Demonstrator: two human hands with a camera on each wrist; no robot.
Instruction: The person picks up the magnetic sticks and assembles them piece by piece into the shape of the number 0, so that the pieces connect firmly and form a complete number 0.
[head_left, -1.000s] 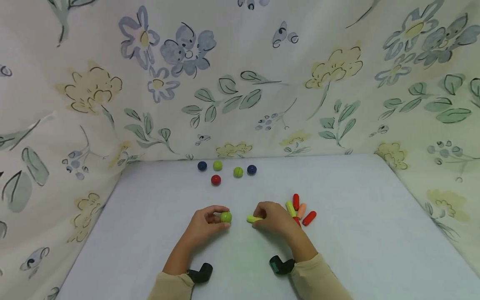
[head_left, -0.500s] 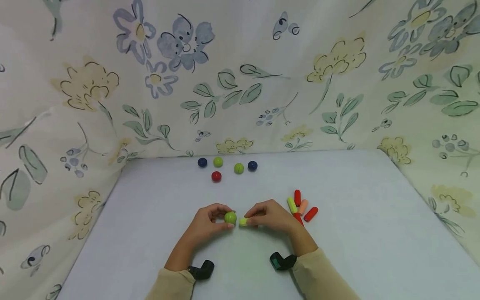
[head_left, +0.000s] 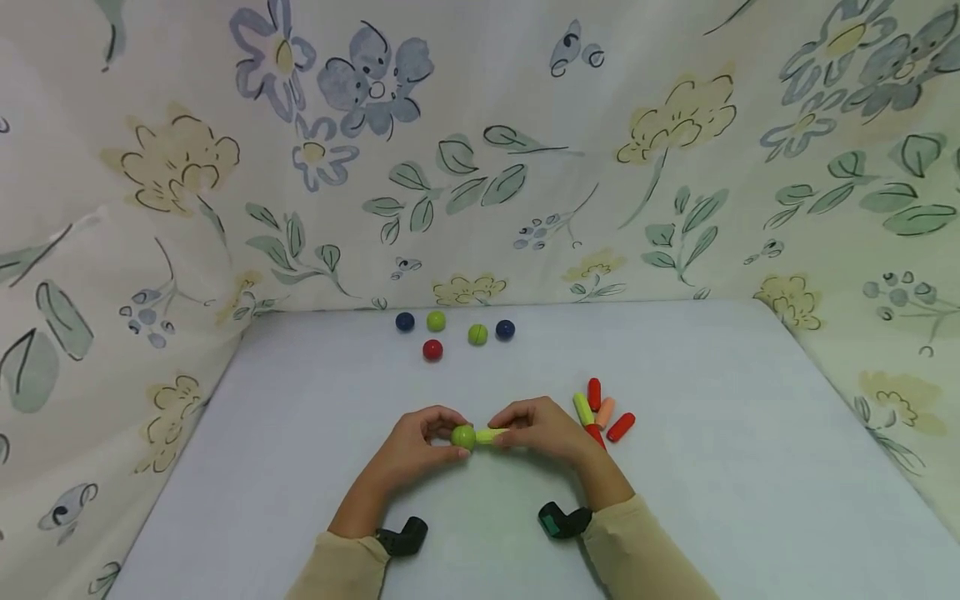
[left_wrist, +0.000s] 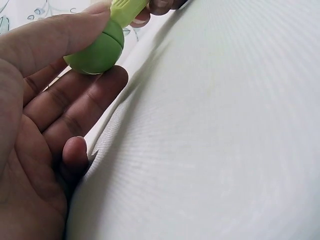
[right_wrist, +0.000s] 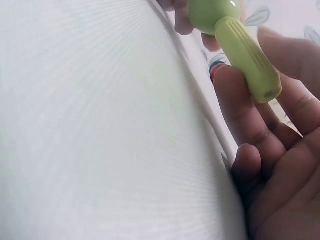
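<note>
My left hand pinches a glossy green ball between thumb and fingers; a seam line shows on the ball in the left wrist view. Opposite it, my right hand pinches a short yellow-green ribbed handle near its outer end. The handle has a small hole in its end face and fine ridges along its side. Its inner end meets the ball's side, and the two line up end to end, held just over the white table.
Two navy balls, two green balls and a red ball lie toward the table's back. Beside my right hand lie loose handles: several red ones, a yellow-green one and a peach one. A floral cloth hangs behind.
My right hand has brought the handle leftward and turned its grip, and my left hand has shifted the ball slightly right. The gap between ball and handle has closed.
</note>
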